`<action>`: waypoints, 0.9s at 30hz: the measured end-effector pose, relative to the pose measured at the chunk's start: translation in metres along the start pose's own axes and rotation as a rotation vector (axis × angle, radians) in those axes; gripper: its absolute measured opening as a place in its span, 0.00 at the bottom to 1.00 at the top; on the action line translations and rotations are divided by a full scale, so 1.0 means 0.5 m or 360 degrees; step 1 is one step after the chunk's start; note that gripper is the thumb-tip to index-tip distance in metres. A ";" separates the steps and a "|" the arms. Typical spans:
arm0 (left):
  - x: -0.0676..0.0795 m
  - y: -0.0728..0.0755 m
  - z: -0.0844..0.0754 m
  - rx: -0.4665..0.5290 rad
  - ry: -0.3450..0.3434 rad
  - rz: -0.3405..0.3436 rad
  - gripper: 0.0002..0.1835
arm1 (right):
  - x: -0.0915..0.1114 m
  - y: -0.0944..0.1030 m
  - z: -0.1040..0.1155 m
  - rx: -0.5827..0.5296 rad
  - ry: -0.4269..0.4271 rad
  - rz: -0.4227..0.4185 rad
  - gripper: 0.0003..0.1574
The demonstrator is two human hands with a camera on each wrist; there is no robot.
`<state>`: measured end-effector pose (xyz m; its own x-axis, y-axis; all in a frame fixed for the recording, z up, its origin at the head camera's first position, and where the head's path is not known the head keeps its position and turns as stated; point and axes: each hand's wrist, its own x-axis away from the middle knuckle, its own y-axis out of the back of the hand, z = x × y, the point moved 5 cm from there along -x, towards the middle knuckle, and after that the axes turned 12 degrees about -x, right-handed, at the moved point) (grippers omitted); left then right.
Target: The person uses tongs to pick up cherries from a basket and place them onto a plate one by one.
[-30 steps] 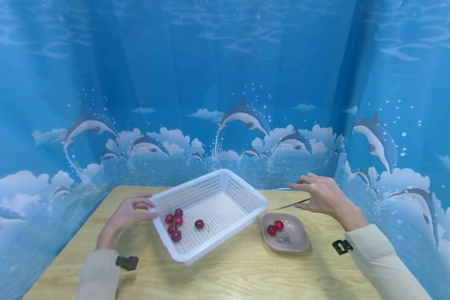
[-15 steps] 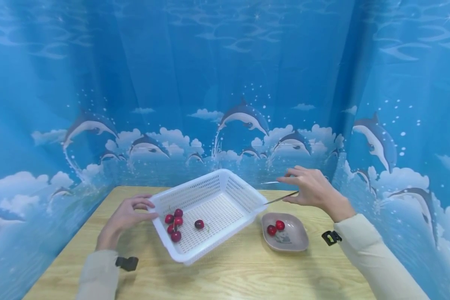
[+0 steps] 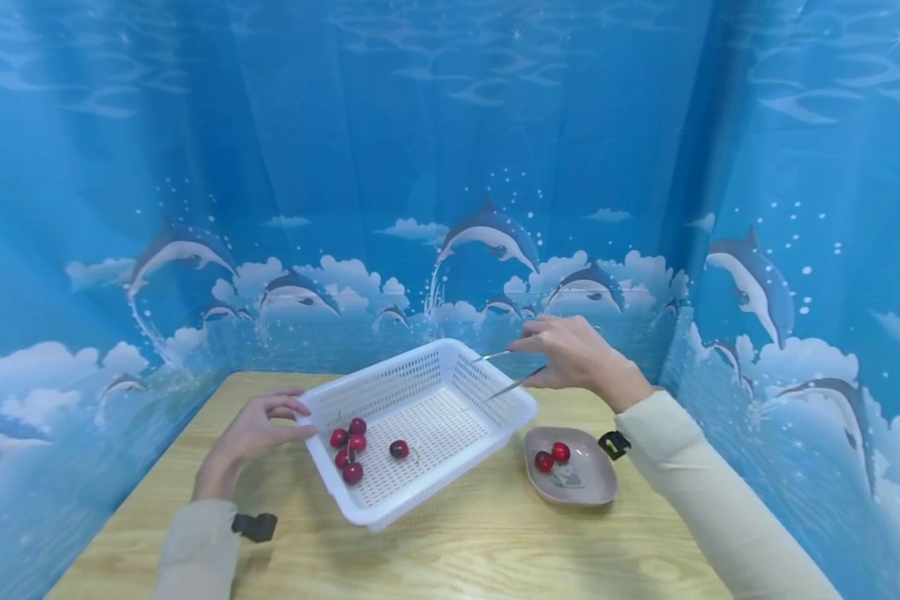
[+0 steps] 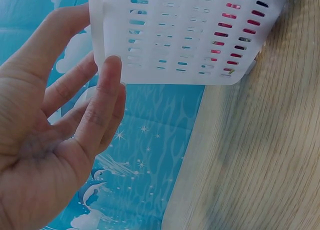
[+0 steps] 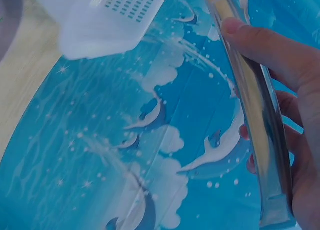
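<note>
My left hand [image 3: 255,433] grips the left rim of a white perforated plastic basket [image 3: 438,417]; in the left wrist view the fingers [image 4: 106,85] pinch its edge. A cluster of several red cherries [image 3: 353,472] lies at the basket's left end, and a single dark cherry [image 3: 398,449] with a stem sits nearer the middle. Metal tongs [image 5: 260,120] are held in my right hand [image 3: 573,350] above the basket's right end. Their arms are spread, tips over the basket, with nothing visible between them.
A small pinkish-brown dish [image 3: 592,475] with two red cherries [image 3: 560,452] stands right of the basket, under my right forearm. All stand on a light wooden table [image 3: 450,558]. A blue dolphin-print curtain [image 3: 390,167] rises behind and at both sides.
My right hand has moved left with the tongs, from above the dish to over the basket's right end. The left hand, the basket and the cherries stay in place.
</note>
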<state>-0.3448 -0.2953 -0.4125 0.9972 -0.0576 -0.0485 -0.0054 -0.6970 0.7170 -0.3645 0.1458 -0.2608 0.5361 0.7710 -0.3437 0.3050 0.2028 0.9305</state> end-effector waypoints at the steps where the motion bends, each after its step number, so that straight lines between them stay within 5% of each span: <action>1: 0.000 0.000 0.000 0.0002 0.0003 -0.0004 0.26 | -0.008 -0.001 0.004 -0.0008 0.0004 0.0012 0.34; 15: -0.001 -0.004 0.002 0.0010 0.0042 0.0017 0.24 | -0.114 -0.051 0.046 0.0017 -0.0039 0.0316 0.29; 27: -0.003 0.000 0.001 0.0017 -0.0028 0.0001 0.25 | -0.181 -0.093 0.075 -0.0012 -0.0183 0.0557 0.31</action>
<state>-0.3463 -0.2954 -0.4128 0.9957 -0.0704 -0.0603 -0.0068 -0.7044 0.7097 -0.3976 0.0441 -0.2778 0.6920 0.7217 -0.0161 0.0820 -0.0564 0.9950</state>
